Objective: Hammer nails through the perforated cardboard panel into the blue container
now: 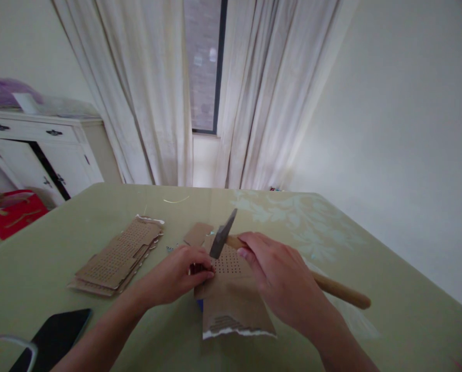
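My right hand [275, 271] is wrapped around the wooden handle of a hammer [222, 236], gripping it well up towards the metal head. The head hangs just above the fingertips of my left hand [179, 274]. Those fingers are pinched together over the left side of a brown cardboard piece [236, 302]; whatever is between them is too small or hidden to make out. Rows of small holes cover the cardboard's upper part, and its near edge is torn white. Something blue [200, 305] shows under its left edge.
To the left lies a stack of hole-punched cardboard pieces [120, 256]. A dark phone-like slab [55, 336] and a pale cable [17, 340] are at the near left. Behind my hands is a small cardboard scrap [198, 233]. Clear plastic [349, 315] lies under the hammer's handle.
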Available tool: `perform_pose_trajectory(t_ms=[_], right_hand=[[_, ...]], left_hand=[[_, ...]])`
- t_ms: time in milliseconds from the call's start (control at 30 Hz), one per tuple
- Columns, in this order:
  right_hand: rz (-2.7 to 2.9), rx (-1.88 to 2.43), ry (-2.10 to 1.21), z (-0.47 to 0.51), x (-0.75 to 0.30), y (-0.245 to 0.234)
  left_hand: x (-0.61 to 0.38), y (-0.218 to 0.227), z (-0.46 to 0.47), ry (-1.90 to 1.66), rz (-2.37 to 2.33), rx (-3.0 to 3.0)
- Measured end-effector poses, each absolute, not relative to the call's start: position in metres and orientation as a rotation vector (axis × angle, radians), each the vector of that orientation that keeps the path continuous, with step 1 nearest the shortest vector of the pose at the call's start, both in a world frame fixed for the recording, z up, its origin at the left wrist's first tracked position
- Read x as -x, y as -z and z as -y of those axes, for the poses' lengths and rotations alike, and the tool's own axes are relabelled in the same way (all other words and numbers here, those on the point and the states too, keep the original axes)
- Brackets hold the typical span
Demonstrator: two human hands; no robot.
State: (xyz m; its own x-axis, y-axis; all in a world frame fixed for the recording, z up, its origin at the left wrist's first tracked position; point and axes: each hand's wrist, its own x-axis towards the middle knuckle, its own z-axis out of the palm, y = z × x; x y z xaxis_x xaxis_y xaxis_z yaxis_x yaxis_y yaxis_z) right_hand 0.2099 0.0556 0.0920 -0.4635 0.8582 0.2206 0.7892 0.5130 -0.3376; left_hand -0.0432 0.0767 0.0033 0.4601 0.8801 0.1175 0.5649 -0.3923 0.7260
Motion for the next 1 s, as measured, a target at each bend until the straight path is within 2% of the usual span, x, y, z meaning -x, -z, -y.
perform_pose_trajectory(t_ms=[100, 333, 567, 767, 1000], right_hand=[[2.314, 1.330, -0.262, -0.054, -0.213, -0.092], [2.616, 1.453, -0.169, -0.053, -0.206, -0.077], [2.276, 1.306, -0.265, -0.049, -0.210, -0.085], [2.617, 1.504, -0.096, -0.049, -0.204, -0.077], [2.313, 1.288, -0.181, -0.047, -0.207, -0.079]], left_hand=[[0.044, -0.003, -0.077, -0.664, -1.215, -2.082], [0.042, -0.012, -0.074, -0.596, -1.182, -2.090], [0.040, -0.014, -0.073, -0.600, -1.262, -2.136], [0.041, -0.013, -0.072, -0.550, -1.254, -2.165], [0.039, -0.015, -0.069, -0.546, -1.334, -2.191]])
